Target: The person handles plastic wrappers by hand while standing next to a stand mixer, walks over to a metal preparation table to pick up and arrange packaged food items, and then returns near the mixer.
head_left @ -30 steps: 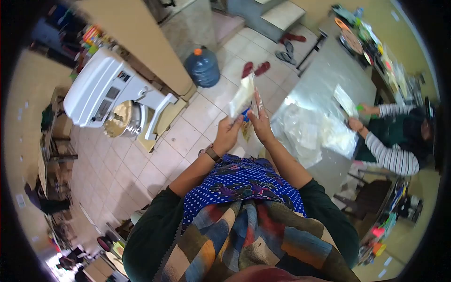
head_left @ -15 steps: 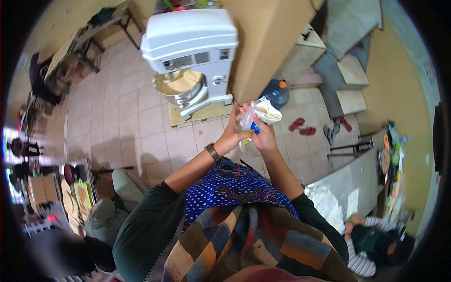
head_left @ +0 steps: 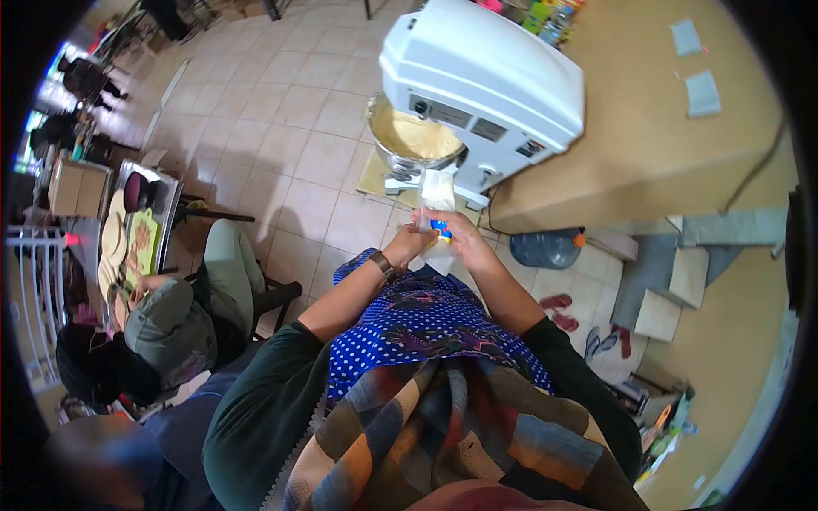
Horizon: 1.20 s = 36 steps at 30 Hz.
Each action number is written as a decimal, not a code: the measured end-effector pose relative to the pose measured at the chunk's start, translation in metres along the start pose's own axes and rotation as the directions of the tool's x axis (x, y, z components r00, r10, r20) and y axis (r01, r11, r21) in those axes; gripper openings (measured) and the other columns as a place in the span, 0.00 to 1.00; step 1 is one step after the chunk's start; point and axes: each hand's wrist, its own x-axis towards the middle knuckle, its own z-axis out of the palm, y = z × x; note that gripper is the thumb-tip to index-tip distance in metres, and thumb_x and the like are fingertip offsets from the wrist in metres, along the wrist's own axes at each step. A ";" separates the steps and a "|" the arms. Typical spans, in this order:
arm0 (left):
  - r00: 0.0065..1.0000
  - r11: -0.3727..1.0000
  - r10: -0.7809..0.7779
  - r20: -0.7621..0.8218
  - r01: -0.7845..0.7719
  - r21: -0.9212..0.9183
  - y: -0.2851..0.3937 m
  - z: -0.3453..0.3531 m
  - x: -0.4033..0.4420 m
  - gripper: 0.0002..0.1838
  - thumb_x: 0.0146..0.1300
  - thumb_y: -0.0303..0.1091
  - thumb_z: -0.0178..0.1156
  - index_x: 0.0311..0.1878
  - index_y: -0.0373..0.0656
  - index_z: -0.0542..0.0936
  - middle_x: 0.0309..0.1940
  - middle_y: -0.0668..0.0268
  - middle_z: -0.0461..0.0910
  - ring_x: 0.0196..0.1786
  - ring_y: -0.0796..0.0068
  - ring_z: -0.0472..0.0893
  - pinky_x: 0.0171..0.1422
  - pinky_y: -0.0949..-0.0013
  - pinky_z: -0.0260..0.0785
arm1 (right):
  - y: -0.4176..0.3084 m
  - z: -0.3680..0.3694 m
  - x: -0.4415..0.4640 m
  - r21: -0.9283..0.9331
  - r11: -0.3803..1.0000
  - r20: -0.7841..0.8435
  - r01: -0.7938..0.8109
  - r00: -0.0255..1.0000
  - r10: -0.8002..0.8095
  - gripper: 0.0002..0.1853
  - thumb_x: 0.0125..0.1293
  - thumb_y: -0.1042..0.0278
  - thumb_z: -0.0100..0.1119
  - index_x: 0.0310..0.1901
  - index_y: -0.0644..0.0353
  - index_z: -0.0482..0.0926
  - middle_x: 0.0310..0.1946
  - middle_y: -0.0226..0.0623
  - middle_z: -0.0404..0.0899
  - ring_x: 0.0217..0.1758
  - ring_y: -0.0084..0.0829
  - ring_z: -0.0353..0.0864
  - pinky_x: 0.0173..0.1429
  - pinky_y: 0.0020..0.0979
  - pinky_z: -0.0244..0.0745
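In front of my apron I hold a clear plastic packet (head_left: 438,189) with pale contents and a blue-and-yellow printed label. My left hand (head_left: 407,245) is closed on its left side, and my right hand (head_left: 463,232) grips it from the right. The packet's far end points at the mixer. Beyond it stands a large white stand mixer (head_left: 486,81), its metal bowl (head_left: 381,146) holding a pale yellow mixture. In this view the packet's top overlaps the mixer's base; the bowl lies just past it.
A blue water jug (head_left: 545,249) lies by the wall, with red sandals (head_left: 558,312) near it. To my left a seated person (head_left: 183,328) works at a table with a green board (head_left: 143,247). Steps (head_left: 669,315) rise at the right.
My view has swung left, so the mixer now appears farther right and more tilted. The packet, bunched and leaning right before, is now stretched out toward the mixer.
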 end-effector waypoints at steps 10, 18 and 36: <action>0.977 0.969 0.107 -0.187 -0.061 0.238 0.007 -0.067 0.161 0.15 0.55 0.34 0.55 0.38 0.28 0.75 0.30 0.53 0.79 0.32 0.64 0.79 0.33 0.65 0.69 | -0.047 -0.063 0.194 -0.201 0.945 -0.103 -0.258 0.965 0.242 0.14 0.54 0.61 0.62 0.36 0.62 0.78 0.30 0.34 0.81 0.29 0.26 0.79 0.34 0.27 0.73; 0.983 0.833 -0.176 0.055 0.119 0.540 0.040 -0.123 0.240 0.12 0.58 0.31 0.49 0.42 0.41 0.79 0.33 0.53 0.78 0.36 0.63 0.78 0.42 0.65 0.69 | -0.070 -0.078 0.292 -0.048 0.945 -0.378 -0.322 0.882 0.282 0.16 0.47 0.64 0.68 0.39 0.55 0.76 0.31 0.34 0.78 0.28 0.33 0.77 0.29 0.34 0.72; 0.911 0.156 0.174 0.373 -0.400 0.903 0.009 -0.151 0.318 0.11 0.41 0.35 0.63 0.28 0.39 0.81 0.30 0.51 0.79 0.37 0.56 0.79 0.41 0.61 0.71 | -0.050 -0.132 0.339 -0.002 0.956 -0.409 -0.292 0.873 0.266 0.17 0.51 0.63 0.66 0.42 0.57 0.76 0.32 0.34 0.78 0.33 0.32 0.77 0.36 0.38 0.73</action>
